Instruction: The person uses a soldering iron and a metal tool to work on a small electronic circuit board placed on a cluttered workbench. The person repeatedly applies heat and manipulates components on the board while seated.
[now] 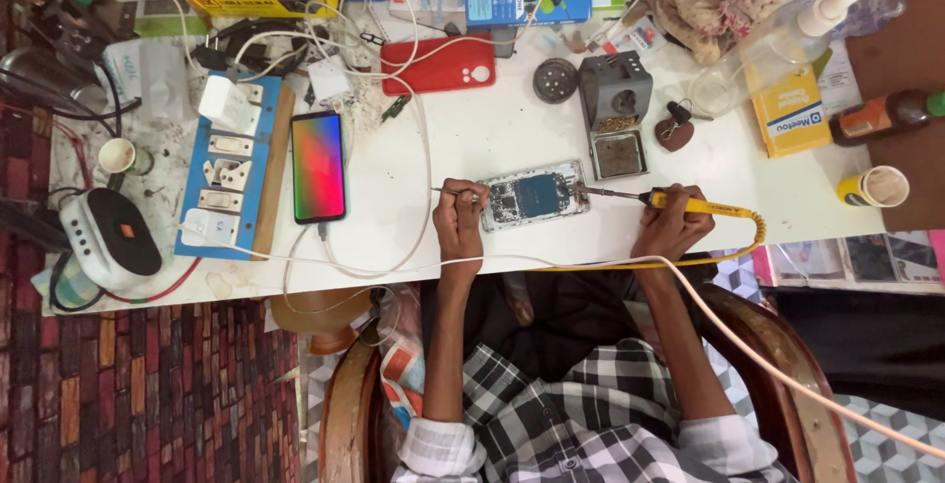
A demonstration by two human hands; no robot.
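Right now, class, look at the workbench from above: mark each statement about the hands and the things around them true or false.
1. The right hand holds a yellow soldering iron. True.
2. The opened phone lies between the two hands. True.
3. The left hand rests on the red phone case. False: it is at the opened phone's edge, holding a thin tool.
4. The lit phone shows a black screen. False: it glows in colours.

The soldering iron's tip [589,190] was too fine to tell whether it met the opened phone [533,195]. The left hand [460,219] hid the phone's near end, and whatever thin tool it pinched was too small to identify. The chair [778,365] and the person's checked shirt [561,424] ran off the lower edge.
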